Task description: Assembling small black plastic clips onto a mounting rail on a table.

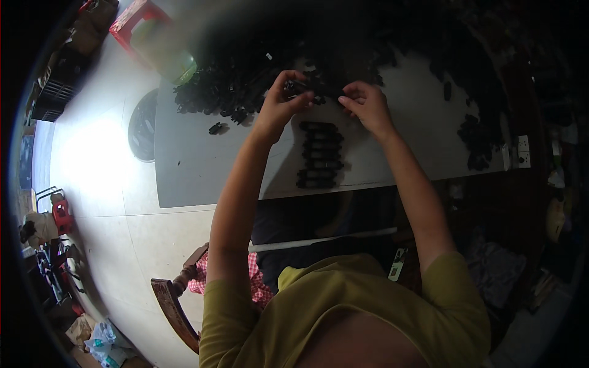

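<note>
Over the far side of the grey table my left hand [283,105] and my right hand [369,109] face each other. A dark, elongated black plastic piece [325,92] spans the gap between their fingertips, hard to separate from the dark heap behind. The left thumb and forefinger curve around its left end; the right thumb and fingers pinch its right end. Just below the hands, a column of similar black pieces [321,146] lies stacked in rows toward the table's near edge. Beyond them spreads a large heap of black pieces [230,92].
One loose black piece [217,128] lies left of my left forearm. A smaller pile of black pieces [475,141] sits at the table's right. Past the far left corner stands a red stool [132,27]. A wooden chair arm [175,313] rises at my left.
</note>
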Tool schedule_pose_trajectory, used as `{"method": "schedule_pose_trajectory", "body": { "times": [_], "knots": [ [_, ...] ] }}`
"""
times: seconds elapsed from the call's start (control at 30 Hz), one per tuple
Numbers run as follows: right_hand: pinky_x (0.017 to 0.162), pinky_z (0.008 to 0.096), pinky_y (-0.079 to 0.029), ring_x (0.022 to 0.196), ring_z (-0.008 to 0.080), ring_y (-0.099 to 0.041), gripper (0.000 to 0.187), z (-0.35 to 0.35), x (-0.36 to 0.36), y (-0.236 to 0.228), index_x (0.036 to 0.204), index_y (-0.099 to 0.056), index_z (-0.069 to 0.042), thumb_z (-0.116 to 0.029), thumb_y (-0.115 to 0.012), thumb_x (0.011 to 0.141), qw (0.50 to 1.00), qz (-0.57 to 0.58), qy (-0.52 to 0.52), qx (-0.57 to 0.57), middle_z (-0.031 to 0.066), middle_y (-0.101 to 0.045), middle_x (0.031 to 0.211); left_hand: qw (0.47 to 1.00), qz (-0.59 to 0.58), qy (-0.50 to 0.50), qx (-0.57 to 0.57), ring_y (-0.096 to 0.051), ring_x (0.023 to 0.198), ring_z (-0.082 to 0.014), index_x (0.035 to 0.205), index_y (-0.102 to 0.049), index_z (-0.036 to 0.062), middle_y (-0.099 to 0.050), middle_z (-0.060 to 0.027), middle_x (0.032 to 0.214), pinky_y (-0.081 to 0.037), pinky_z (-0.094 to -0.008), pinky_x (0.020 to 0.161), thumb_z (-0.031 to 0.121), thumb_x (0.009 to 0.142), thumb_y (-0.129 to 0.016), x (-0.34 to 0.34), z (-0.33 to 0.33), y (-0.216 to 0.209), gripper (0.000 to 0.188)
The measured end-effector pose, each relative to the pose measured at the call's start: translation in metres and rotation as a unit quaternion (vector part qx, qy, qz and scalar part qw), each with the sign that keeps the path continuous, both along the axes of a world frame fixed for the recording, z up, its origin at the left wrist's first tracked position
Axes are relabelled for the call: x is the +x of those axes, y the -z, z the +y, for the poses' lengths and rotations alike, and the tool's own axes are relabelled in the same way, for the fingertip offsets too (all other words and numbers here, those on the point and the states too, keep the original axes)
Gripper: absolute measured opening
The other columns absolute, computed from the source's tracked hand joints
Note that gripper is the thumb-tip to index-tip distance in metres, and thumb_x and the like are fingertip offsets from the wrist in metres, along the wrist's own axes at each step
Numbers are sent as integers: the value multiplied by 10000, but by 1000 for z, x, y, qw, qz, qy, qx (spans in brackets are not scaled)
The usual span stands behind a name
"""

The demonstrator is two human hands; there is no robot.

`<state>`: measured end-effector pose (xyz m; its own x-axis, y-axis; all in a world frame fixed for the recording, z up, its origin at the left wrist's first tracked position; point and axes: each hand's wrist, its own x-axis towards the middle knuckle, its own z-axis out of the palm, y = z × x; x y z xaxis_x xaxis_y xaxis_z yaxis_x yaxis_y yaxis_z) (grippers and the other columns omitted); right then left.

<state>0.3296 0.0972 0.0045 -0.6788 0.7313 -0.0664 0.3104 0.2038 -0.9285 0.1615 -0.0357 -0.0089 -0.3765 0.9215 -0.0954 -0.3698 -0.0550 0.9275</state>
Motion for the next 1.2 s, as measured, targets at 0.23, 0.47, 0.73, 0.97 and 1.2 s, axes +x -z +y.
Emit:
{"method": "schedule_pose_trajectory", "body": {
  "times": [0.23, 0.47, 0.73, 0.97, 1.2],
  "knots": [
    [620, 225, -490, 718, 88, -617, 192, -10, 5, 1, 1045, -608, 0, -63, -654, 870, 1000, -12, -6, -8, 38, -645, 894, 971, 236, 17, 23, -629, 882, -148, 1006, -598, 36, -638, -55, 927, -513, -280, 783, 25, 822, -640, -2, 4, 18, 189],
    [638, 249, -495, 757, 126, -615, 205, -26, -6, -1, 982, -607, -43, 5, -672, 793, 978, -7, -92, 186, 38, -637, 915, 923, 385, 11, 4, -644, 928, -260, 962, -651, 30, -644, -116, 953, -513, -337, 809, -5, 684, -700, -5, 4, 28, 284],
    [689, 328, -517, 813, 266, -635, 184, -28, -8, 0, 929, -598, -19, 24, -664, 762, 926, -12, -148, 347, 95, -617, 924, 908, 418, 11, 26, -630, 887, -302, 930, -666, 30, -632, -130, 932, -512, -351, 776, -8, 629, -697, 0, 6, 22, 305],
    [714, 347, -524, 843, 278, -639, 165, -26, -7, -3, 908, -620, -16, 32, -662, 756, 890, -6, -187, 416, 101, -631, 928, 911, 412, 2, 28, -621, 889, -310, 892, -666, 28, -628, -129, 922, -511, -361, 757, -10, 627, -689, 4, 5, 22, 269],
    [696, 348, -510, 814, 285, -637, 138, -17, -20, -11, 903, -620, -8, -3, -674, 777, 939, -66, -187, 282, 119, -638, 890, 896, 444, -3, 30, -618, 886, -310, 870, -668, 25, -630, -125, 915, -510, -365, 758, -8, 620, -701, 5, 5, 19, 254]
  ]
}}
